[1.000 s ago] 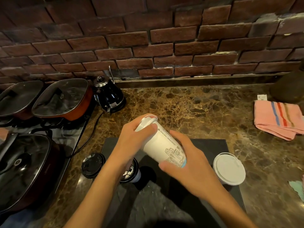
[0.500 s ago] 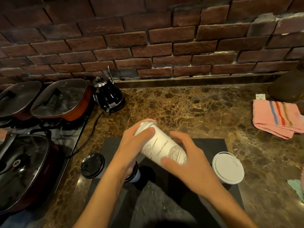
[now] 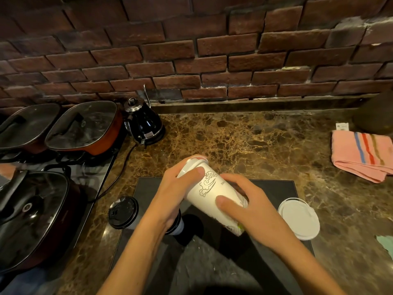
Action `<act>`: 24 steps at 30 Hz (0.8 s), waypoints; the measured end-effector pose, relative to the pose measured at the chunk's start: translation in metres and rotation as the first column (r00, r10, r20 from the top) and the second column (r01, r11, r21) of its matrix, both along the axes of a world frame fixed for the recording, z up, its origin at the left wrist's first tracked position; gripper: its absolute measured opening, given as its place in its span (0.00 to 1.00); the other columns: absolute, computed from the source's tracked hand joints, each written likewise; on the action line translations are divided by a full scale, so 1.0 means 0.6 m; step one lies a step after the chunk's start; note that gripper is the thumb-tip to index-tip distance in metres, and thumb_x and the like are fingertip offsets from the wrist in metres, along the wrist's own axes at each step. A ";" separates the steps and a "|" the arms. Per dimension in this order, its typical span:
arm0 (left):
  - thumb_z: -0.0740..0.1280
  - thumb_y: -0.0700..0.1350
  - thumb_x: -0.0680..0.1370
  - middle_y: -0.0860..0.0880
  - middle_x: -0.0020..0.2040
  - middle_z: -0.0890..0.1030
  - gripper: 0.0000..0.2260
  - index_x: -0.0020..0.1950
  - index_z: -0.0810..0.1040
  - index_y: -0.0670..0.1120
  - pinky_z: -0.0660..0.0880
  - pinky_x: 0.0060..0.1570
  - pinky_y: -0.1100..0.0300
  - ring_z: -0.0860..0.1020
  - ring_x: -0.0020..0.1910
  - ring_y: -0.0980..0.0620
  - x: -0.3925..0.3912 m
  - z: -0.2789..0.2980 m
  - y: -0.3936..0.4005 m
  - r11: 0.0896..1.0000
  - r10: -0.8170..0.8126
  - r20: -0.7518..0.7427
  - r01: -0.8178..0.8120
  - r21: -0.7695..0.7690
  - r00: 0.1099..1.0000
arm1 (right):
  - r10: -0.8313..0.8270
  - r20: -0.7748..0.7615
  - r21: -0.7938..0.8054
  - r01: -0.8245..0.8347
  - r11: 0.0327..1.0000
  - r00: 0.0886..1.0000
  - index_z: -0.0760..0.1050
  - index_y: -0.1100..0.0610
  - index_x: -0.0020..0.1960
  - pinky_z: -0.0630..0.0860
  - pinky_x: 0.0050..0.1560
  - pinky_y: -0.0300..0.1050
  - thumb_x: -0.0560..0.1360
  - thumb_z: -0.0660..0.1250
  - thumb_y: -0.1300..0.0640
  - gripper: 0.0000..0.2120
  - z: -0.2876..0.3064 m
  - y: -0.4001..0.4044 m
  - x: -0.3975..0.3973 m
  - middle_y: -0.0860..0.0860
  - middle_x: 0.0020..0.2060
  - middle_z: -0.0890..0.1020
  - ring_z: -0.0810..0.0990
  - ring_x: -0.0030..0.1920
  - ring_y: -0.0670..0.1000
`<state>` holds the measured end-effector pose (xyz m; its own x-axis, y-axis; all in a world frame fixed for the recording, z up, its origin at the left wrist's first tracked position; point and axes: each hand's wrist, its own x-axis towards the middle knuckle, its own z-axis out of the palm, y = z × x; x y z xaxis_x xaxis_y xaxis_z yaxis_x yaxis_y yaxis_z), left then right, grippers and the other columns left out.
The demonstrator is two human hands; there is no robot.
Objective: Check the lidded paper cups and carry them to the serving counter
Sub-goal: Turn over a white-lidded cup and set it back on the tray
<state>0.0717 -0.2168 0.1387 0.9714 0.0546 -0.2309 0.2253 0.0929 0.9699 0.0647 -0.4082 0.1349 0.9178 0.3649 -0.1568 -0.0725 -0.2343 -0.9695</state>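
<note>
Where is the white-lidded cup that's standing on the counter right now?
The white-lidded cup stands upright at the dark mat's right edge, just right of the right hand.

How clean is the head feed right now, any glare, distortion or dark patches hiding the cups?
Head view: wide-angle bowing curves the brick wall; glare streaks the glass pan lids; the dim bottom edge swallows detail. The held white cup, gripped by left hand and right hand, is sharp, its printing readable.

Marble counter (image 3: 244, 141) carries kettle (image 3: 144, 124), towel (image 3: 361, 156), 3 cups (image 3: 298, 218).
</note>
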 end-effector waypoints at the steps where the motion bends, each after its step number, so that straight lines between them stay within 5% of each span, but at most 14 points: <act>1: 0.70 0.47 0.74 0.46 0.53 0.85 0.12 0.56 0.84 0.50 0.79 0.46 0.53 0.84 0.50 0.47 0.001 0.000 -0.001 1.000 0.025 -0.009 -0.025 -0.001 1.000 | 0.052 0.122 -0.184 -0.028 0.983 0.991 0.68 0.29 0.62 0.79 0.51 0.41 0.65 0.70 0.36 0.26 0.006 -0.001 -0.001 0.35 0.59 0.78 0.80 0.56 0.42; 3: 0.70 0.48 0.74 0.46 0.52 0.86 0.11 0.55 0.84 0.51 0.79 0.47 0.52 0.84 0.50 0.47 0.002 0.002 -0.002 0.999 0.037 -0.019 -0.037 0.013 0.999 | 0.211 0.282 -0.499 -0.045 0.865 0.936 0.56 0.29 0.70 0.76 0.55 0.44 0.70 0.69 0.35 0.34 0.015 0.003 -0.010 0.34 0.65 0.70 0.75 0.60 0.42; 6: 0.70 0.48 0.74 0.47 0.52 0.86 0.12 0.57 0.84 0.52 0.79 0.48 0.55 0.84 0.50 0.49 0.003 0.007 -0.002 0.999 -0.033 -0.006 0.033 0.043 0.999 | 0.221 0.350 -0.534 0.000 0.845 0.911 0.51 0.30 0.73 0.77 0.56 0.46 0.70 0.70 0.36 0.39 0.015 0.008 -0.022 0.36 0.66 0.70 0.76 0.62 0.45; 9: 0.72 0.51 0.70 0.46 0.55 0.84 0.15 0.57 0.84 0.52 0.79 0.48 0.54 0.83 0.51 0.48 0.001 0.013 0.002 0.997 -0.070 0.017 0.069 0.035 0.997 | 0.028 0.081 -0.080 -0.021 0.997 0.996 0.70 0.32 0.65 0.79 0.47 0.39 0.63 0.74 0.39 0.32 0.004 0.001 -0.012 0.36 0.57 0.81 0.81 0.53 0.42; 11: 0.72 0.54 0.70 0.42 0.57 0.83 0.18 0.58 0.83 0.52 0.78 0.49 0.50 0.82 0.51 0.46 0.000 0.016 0.000 0.994 -0.096 0.053 0.093 0.054 0.994 | 0.069 -0.272 0.331 0.026 0.943 0.960 0.80 0.43 0.59 0.80 0.31 0.42 0.62 0.76 0.44 0.26 -0.005 -0.005 -0.004 0.50 0.51 0.86 0.85 0.42 0.54; 13: 0.71 0.54 0.71 0.40 0.59 0.82 0.17 0.58 0.83 0.53 0.77 0.50 0.46 0.81 0.52 0.44 0.000 0.017 -0.004 0.993 -0.102 0.073 0.096 0.072 0.992 | 0.172 -0.407 0.457 0.036 0.889 0.897 0.80 0.49 0.61 0.78 0.26 0.44 0.64 0.75 0.46 0.25 -0.006 -0.007 -0.003 0.60 0.50 0.85 0.83 0.35 0.61; 16: 0.71 0.54 0.71 0.42 0.59 0.83 0.15 0.56 0.84 0.53 0.77 0.53 0.43 0.82 0.55 0.41 0.005 0.016 -0.008 0.993 -0.062 0.066 0.055 0.102 0.996 | 0.053 -0.278 0.291 0.031 0.956 0.959 0.77 0.42 0.63 0.82 0.35 0.44 0.64 0.74 0.41 0.28 -0.005 -0.006 -0.005 0.50 0.54 0.85 0.86 0.46 0.55; 18: 0.71 0.51 0.72 0.42 0.59 0.83 0.13 0.55 0.84 0.52 0.78 0.54 0.42 0.82 0.57 0.39 0.010 0.015 -0.010 0.993 -0.033 0.041 0.028 0.112 0.999 | 0.021 0.074 -0.132 -0.011 0.991 0.997 0.66 0.32 0.68 0.80 0.50 0.44 0.64 0.71 0.37 0.34 -0.001 -0.007 -0.011 0.37 0.60 0.79 0.81 0.56 0.45; 20: 0.70 0.50 0.73 0.42 0.57 0.84 0.12 0.56 0.84 0.51 0.79 0.51 0.49 0.83 0.54 0.43 0.014 0.016 -0.012 0.992 -0.040 0.014 0.038 0.121 0.999 | 0.157 0.281 -0.464 -0.009 0.886 0.947 0.52 0.29 0.73 0.77 0.57 0.48 0.67 0.68 0.36 0.40 0.001 -0.003 -0.020 0.35 0.66 0.71 0.77 0.62 0.45; 22: 0.71 0.51 0.73 0.44 0.56 0.85 0.14 0.58 0.84 0.50 0.78 0.51 0.54 0.84 0.52 0.50 0.015 0.019 -0.016 0.990 -0.076 0.001 0.075 0.123 0.997 | 0.143 0.329 -0.464 0.028 0.885 0.934 0.50 0.28 0.73 0.77 0.57 0.47 0.68 0.69 0.38 0.40 0.001 -0.001 -0.027 0.35 0.67 0.71 0.76 0.63 0.44; 24: 0.72 0.54 0.71 0.47 0.57 0.85 0.17 0.58 0.84 0.51 0.78 0.53 0.56 0.83 0.54 0.51 0.015 0.020 -0.015 0.988 -0.100 0.005 0.099 0.121 0.995 | 0.044 0.198 -0.195 -0.004 0.981 0.979 0.62 0.26 0.69 0.79 0.52 0.41 0.67 0.74 0.43 0.36 -0.004 -0.005 -0.022 0.36 0.62 0.77 0.80 0.58 0.41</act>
<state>0.0809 -0.2256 0.1507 0.9760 -0.0158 -0.2174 0.2164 -0.0475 0.9751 0.0513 -0.4112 0.1322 0.9288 0.3683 -0.0403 0.1265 -0.4175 -0.8998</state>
